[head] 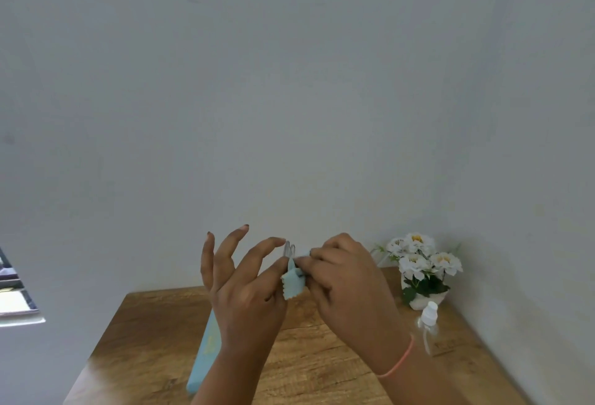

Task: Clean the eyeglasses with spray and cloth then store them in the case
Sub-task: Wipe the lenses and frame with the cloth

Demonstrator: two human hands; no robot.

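The eyeglasses (288, 249) are held up in the air between the two hands, well above the bench (322, 372); only a thin sliver of frame shows, edge-on, and the rest is hidden by fingers and cloth. The left hand (244, 288) pinches them between forefinger and thumb, its other three fingers spread and raised clear. The right hand (347, 282) is curled tight, fingertips pressing the pale blue cloth (293, 287) against the glasses — a zigzag-edged corner of the cloth hangs down between the two thumbs. Which lens the cloth covers cannot be told.

Below the left wrist lies the case (206, 350), pale blue and long, flat on the bench, its near end partly hidden by the forearm; whether it is open cannot be seen. To the right of the right hand and below it stands the clear spray bottle (429, 324) with a white top, just beside the forearm, which wears a thin orange band (400, 359). Beyond the bottle, in the bench's corner against the wall (289, 98), sits a white pot of white flowers (421, 267).
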